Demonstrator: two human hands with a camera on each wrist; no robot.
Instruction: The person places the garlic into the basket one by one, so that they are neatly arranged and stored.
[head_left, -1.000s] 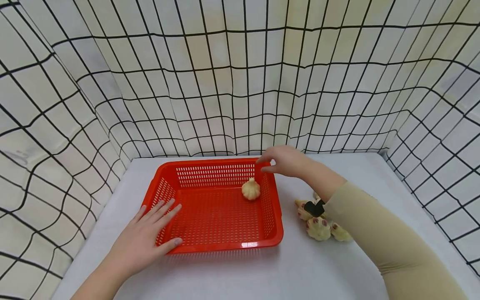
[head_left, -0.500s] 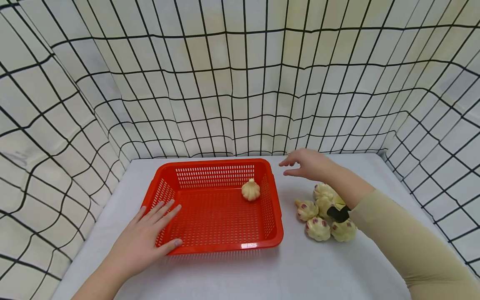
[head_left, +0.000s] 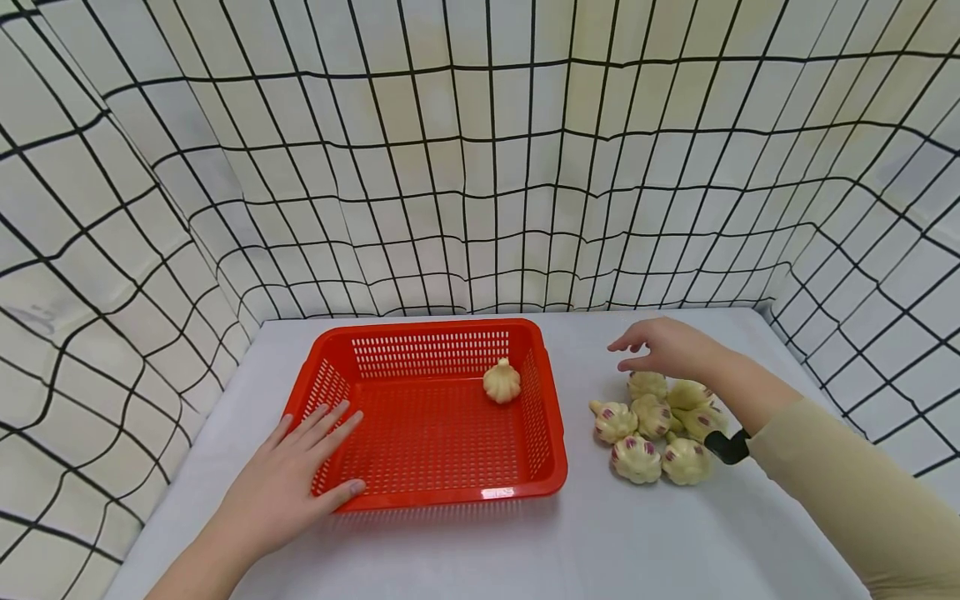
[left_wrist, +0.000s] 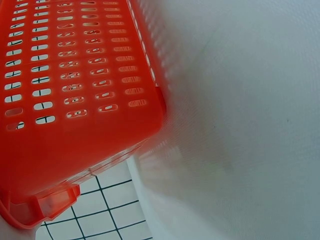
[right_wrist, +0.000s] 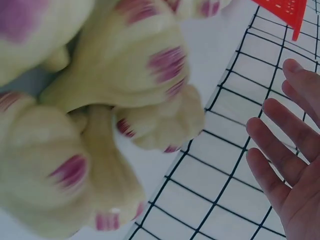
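A red plastic basket (head_left: 551, 467) sits on the white table (head_left: 570, 542), with one garlic bulb (head_left: 502, 382) inside near its far right corner. My left hand (head_left: 288, 479) lies flat with straight fingers on the basket's near left rim. My right hand (head_left: 663, 346) hovers empty, fingers relaxed, just above the far side of a cluster of several garlic bulbs (head_left: 656, 425) to the right of the basket. The right wrist view shows those bulbs (right_wrist: 100, 100) close up and my straight fingers (right_wrist: 285, 155). In the left wrist view the basket's slotted wall (left_wrist: 75, 75) fills the left side.
A white cloth with a black grid (head_left: 480, 167) walls the table at the back and both sides. Bare table surface (head_left: 600, 533) lies in front of the basket and the bulbs.
My right hand has moved from over the basket's far right corner to the right, above the garlic cluster. The bulb stays in the basket. My left hand has not moved.
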